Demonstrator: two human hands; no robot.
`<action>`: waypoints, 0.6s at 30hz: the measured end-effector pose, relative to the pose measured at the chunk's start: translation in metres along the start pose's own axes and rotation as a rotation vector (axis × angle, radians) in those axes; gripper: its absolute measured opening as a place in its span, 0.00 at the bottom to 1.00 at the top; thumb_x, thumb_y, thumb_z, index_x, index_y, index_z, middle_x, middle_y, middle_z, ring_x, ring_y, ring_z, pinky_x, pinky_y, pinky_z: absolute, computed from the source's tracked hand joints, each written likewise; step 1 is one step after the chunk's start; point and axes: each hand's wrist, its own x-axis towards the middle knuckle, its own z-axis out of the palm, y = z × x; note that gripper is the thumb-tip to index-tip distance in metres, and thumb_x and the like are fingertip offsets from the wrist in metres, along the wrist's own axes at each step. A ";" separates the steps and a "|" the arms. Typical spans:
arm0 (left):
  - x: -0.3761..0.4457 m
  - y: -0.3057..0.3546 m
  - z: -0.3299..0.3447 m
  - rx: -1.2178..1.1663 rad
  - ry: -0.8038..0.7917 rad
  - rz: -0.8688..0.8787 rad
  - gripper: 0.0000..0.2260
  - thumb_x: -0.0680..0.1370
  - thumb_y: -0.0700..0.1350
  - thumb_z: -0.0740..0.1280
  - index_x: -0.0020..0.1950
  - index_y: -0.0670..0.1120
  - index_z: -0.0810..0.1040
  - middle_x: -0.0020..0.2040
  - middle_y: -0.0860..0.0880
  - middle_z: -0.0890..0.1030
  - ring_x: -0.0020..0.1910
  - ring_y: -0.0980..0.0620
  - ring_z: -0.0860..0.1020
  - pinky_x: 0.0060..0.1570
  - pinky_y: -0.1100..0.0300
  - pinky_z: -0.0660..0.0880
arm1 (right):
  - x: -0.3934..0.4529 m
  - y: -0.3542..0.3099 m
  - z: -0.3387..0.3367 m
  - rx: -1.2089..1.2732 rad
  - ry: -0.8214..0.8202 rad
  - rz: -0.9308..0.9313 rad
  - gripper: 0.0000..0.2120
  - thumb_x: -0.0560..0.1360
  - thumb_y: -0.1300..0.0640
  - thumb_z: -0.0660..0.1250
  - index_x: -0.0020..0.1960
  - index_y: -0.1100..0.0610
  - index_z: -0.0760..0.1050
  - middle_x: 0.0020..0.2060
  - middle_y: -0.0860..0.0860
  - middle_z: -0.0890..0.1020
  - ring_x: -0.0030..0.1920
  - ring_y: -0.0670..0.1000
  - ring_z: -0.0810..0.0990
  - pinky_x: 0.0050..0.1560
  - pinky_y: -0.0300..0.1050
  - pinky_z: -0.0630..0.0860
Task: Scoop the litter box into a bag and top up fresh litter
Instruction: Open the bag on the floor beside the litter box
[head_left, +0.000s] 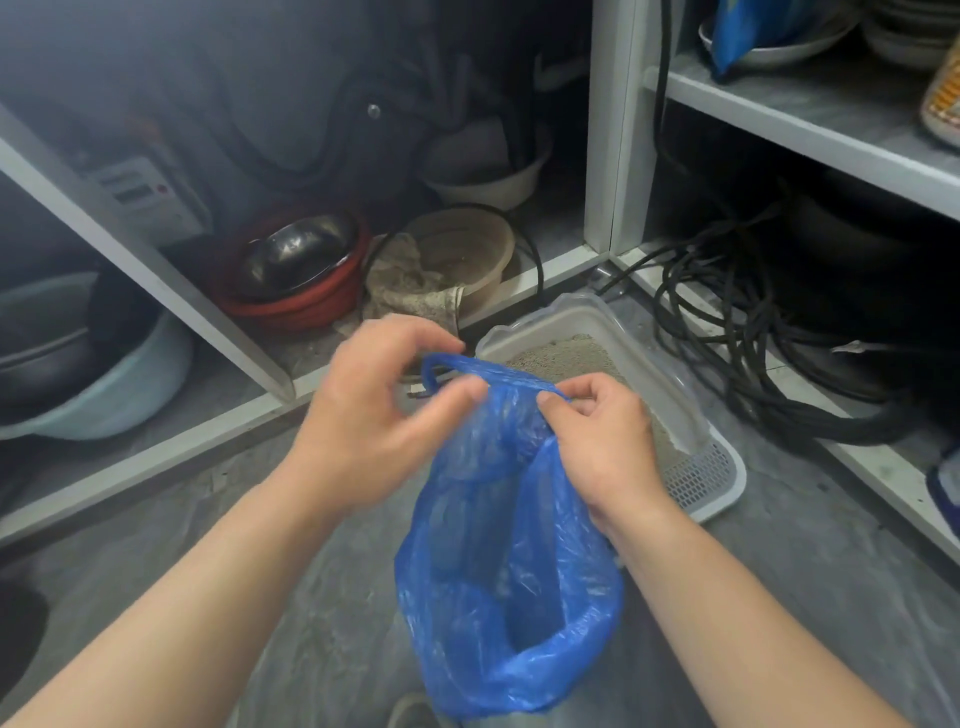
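A: What does the thin, crinkled blue plastic bag (509, 561) look like?

B: Translucent, with loop handles, hanging in mid-air over the grey floor (260, 571), in front of the litter box. The left hand (374, 410) pinches one handle loop between thumb and fingertips; the right hand (602, 447) is closed on the gathered rim on the other side. The bag's mouth is only partly spread.

A: And the litter box?

B: A pale grey rectangular plastic litter tray (587, 322) sits on the floor just behind the bag, with a perforated step (701, 478) at its near right corner. It holds beige granular litter (561, 353).

A: Any writing?

B: None I can read. A white device with small displays (140, 192) stands in the left cupboard, too blurred to make out.

A: Other containers?

B: A red plastic basin (301, 306) holds a shiny metal bowl (296, 249). Beside it a tan round basin (478, 249) has a dirty cloth (410, 286) draped over its edge. A light blue basin (104, 395) far left holds a dark pot. Coiled black cable (743, 343) lies on the right-hand shelf.
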 end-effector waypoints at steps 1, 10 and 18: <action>-0.002 0.004 0.003 0.099 -0.111 0.110 0.20 0.73 0.60 0.74 0.58 0.48 0.81 0.56 0.55 0.81 0.58 0.55 0.78 0.61 0.58 0.70 | 0.000 -0.001 0.000 0.008 -0.015 0.001 0.03 0.75 0.55 0.71 0.43 0.51 0.77 0.35 0.53 0.85 0.38 0.61 0.84 0.43 0.61 0.81; -0.010 -0.014 0.017 0.150 -0.331 -0.067 0.15 0.76 0.37 0.68 0.57 0.52 0.82 0.49 0.62 0.84 0.50 0.57 0.82 0.51 0.61 0.76 | 0.012 0.008 -0.004 0.229 -0.169 0.098 0.06 0.75 0.54 0.69 0.42 0.54 0.81 0.41 0.56 0.85 0.41 0.55 0.82 0.49 0.59 0.80; -0.007 -0.011 0.017 0.031 -0.251 -0.298 0.08 0.81 0.43 0.65 0.52 0.54 0.82 0.41 0.56 0.84 0.41 0.56 0.80 0.43 0.60 0.76 | 0.006 0.002 -0.014 -0.356 -0.266 -0.434 0.24 0.73 0.40 0.71 0.67 0.45 0.74 0.61 0.42 0.74 0.62 0.43 0.71 0.64 0.40 0.68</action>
